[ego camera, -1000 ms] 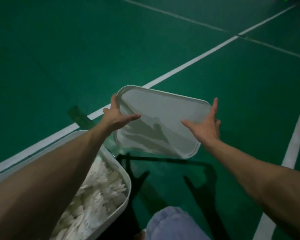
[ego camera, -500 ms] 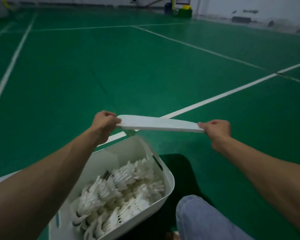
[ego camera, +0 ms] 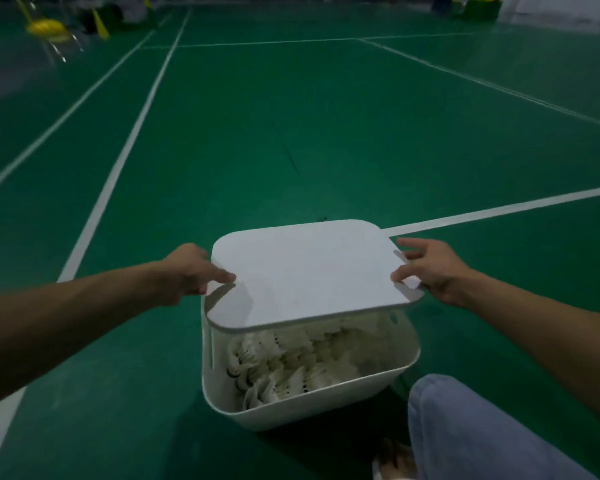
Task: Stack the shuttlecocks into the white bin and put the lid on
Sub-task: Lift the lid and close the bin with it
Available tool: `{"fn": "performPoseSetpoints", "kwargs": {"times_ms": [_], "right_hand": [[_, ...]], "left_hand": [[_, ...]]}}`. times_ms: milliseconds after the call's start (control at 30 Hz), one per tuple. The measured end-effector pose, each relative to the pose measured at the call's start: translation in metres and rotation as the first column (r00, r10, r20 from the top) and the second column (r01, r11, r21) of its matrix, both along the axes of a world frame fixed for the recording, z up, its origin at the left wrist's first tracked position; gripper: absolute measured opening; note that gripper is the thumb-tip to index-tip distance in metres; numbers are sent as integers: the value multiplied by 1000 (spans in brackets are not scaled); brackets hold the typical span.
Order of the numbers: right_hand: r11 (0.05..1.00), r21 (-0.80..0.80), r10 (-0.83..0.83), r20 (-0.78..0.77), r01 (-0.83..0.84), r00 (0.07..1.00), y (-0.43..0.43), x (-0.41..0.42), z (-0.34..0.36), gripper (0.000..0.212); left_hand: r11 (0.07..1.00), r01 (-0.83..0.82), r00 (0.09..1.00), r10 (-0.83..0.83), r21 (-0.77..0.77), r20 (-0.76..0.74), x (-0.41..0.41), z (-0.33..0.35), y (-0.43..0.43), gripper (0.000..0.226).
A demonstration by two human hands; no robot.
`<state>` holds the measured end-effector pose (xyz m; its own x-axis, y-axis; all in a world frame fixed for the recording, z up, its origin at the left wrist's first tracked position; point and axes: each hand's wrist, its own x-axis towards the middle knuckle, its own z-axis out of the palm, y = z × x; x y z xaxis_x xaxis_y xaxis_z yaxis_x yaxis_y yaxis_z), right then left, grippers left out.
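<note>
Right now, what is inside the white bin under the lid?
Shuttlecocks show in the near half of the bin. The lid, held by left hand and right hand, hides the rest.

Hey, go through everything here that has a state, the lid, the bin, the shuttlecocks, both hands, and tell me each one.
lid: held tilted over the bin, near edge raised, not yet seated.
white bin: on the floor, near part uncovered.
shuttlecocks: piled inside the bin.
left hand: grips the lid's left edge.
right hand: pinches the lid's right edge.
</note>
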<state>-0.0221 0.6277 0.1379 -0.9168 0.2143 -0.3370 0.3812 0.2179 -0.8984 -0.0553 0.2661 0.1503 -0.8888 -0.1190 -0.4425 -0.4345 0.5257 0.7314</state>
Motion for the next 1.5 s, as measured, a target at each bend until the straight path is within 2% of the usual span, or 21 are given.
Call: {"fn": "performPoseSetpoints", "kwargs": {"times_ms": [167,300,400,500,567,667,967,1200,1333,1400,1433,1500], "right_hand": [[983,173,64,-12,-61,998,-24,17,-12,82],[956,284,86,-40,-71,996,-32,30,-26,67],[948,309,88,-34,-73,996,-38,34,-38,57],[930,358,95,-17,-82,995,-39,35,-45,64],[918,386,105,-12,-92,994,-37,35,-46,57],[910,401,115,-7,-103,993,-33,36,-43,45],[906,415,93,-7,-82,996,-27,40,-46,33],[879,461,114,47,-123,992,-30,40,-54,46],[868,483,111,46,-120,993,-34,38,-56,65],[865,490,98,38,-104,994,-36,37,-55,59],[864,494,92,38,-98,995,-36,36,-55,57],[839,533,99,40,-105,994,-37,34,-56,70]], "left_hand": [[998,-7,998,3,-69,-59,35,-29,-18,29],[998,6,999,-9,-61,-48,52,-45,-19,38],[999,-17,999,16,-38,-34,58,-52,-22,56],[999,-24,999,23,-27,-28,64,-58,-21,74],[999,-40,999,40,-3,-30,66,-60,-21,81],[998,-56,998,57,16,-36,67,-59,-19,83],[998,-59,998,59,7,-23,72,-54,-16,85],[999,-36,999,35,-38,-14,79,-57,-15,81],[999,-25,999,24,-30,-22,82,-61,-18,79],[999,0,1000,-1,-39,-24,82,-62,-20,80],[998,21,999,-22,-53,-30,81,-62,-20,83],[979,107,986,-127,-172,-107,78,-63,-22,95]]}}
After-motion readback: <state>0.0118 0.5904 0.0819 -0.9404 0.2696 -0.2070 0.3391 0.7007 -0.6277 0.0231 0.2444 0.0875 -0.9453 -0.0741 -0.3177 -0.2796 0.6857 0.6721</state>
